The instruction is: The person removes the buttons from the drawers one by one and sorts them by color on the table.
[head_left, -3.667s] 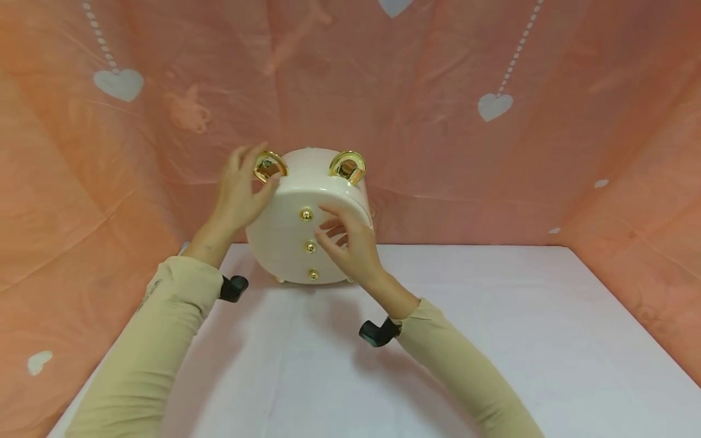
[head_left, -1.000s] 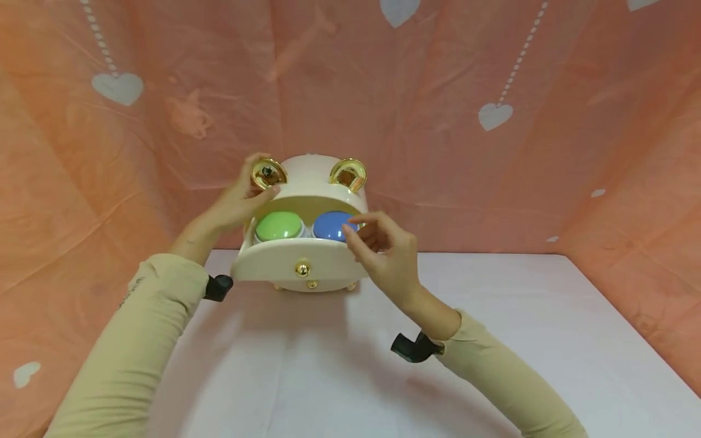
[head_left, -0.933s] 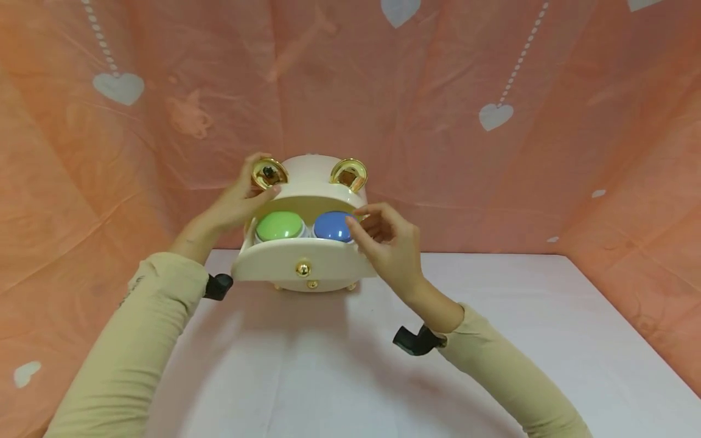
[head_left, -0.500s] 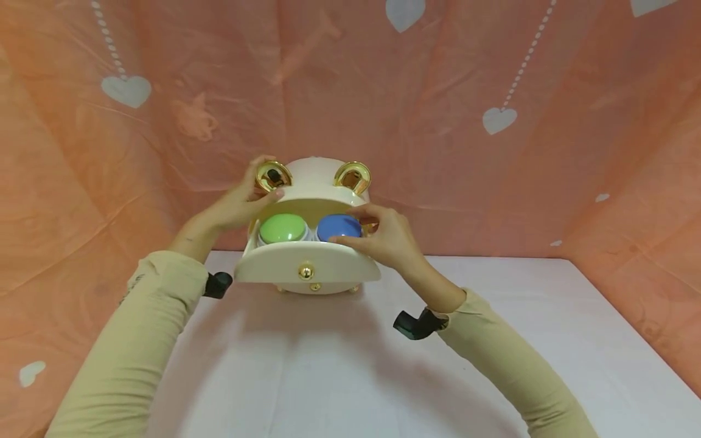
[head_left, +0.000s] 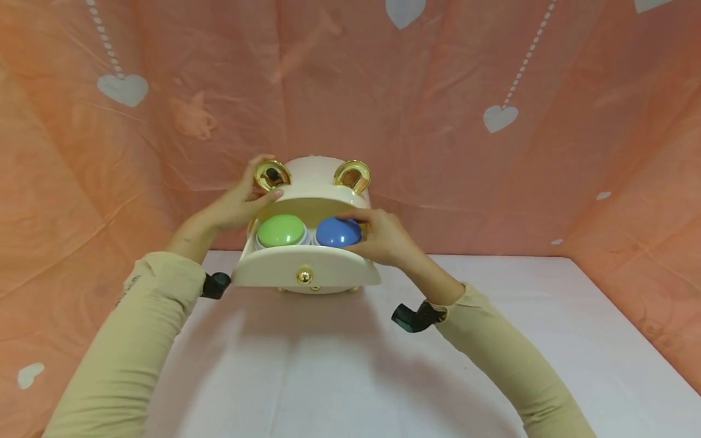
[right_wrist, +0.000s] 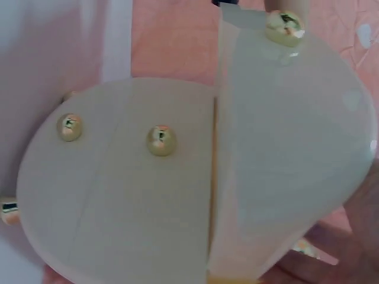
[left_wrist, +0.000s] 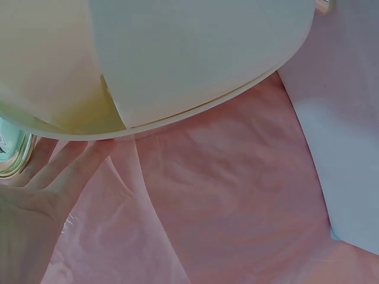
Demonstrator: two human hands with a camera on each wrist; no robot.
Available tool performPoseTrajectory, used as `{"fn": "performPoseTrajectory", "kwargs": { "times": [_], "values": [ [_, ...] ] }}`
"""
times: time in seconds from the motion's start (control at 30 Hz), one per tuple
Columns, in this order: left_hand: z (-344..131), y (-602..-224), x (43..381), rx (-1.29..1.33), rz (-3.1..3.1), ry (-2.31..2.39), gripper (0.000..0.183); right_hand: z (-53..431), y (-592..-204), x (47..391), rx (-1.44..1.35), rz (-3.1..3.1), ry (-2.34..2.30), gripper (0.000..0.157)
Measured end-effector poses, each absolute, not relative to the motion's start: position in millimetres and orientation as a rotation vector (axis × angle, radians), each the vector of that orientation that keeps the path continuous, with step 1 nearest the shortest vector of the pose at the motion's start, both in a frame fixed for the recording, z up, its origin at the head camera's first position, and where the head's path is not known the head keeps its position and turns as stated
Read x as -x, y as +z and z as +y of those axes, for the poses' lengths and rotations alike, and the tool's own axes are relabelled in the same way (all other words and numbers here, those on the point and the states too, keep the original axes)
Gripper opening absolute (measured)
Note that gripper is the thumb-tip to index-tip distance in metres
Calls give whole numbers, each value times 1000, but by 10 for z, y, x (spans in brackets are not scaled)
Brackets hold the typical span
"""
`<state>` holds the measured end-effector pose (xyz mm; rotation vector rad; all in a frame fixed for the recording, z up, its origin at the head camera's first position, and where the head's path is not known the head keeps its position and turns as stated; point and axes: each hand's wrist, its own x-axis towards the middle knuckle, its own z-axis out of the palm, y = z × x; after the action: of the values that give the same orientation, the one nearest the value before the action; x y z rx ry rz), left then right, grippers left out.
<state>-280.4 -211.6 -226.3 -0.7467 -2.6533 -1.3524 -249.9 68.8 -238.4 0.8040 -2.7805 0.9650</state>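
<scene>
A round cream-white drawer box (head_left: pixel 314 173) with two gold ears stands at the back of the table. Its top drawer (head_left: pixel 274 267), with a gold knob, is pulled out. Inside sit a green-lidded round jar (head_left: pixel 282 231) and, at right, a blue-lidded jar (head_left: pixel 336 233). My left hand (head_left: pixel 241 198) holds the box's upper left, fingers behind the left ear (head_left: pixel 272 176), thumb on the top edge. My right hand (head_left: pixel 386 237) grips the blue-lidded jar between thumb and fingers. In the right wrist view the drawer front (right_wrist: pixel 284 136) hides part of that hand.
A white cloth (head_left: pixel 328 365) covers the table. Peach fabric (head_left: pixel 438 152) with white hearts hangs behind and at both sides. Black wrist-camera mounts (head_left: pixel 413 317) stick out below both wrists. Lower gold knobs (right_wrist: pixel 161 140) show on the box front.
The top drawer was shut at first and now stands out. My right hand has moved in from the drawer's right side and closed round the blue-lidded jar. My left hand stays at the ear.
</scene>
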Motion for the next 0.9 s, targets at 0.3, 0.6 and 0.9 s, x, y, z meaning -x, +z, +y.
{"fn": "performPoseTrajectory", "kwargs": {
  "times": [0.3,0.6,0.9],
  "values": [
    [-2081,-2271,2812,754,-2649,-1351,64,721,-2524,2517,-741,-2643,1204,54],
    [-2068,-2284,2830,749,-2654,-1340,64,757,-2562,2498,-663,-2460,1656,50],
    [-2066,-2278,2823,739,-2659,-1339,64,811,-2563,2457,-742,-2263,1753,49]
  ]
}}
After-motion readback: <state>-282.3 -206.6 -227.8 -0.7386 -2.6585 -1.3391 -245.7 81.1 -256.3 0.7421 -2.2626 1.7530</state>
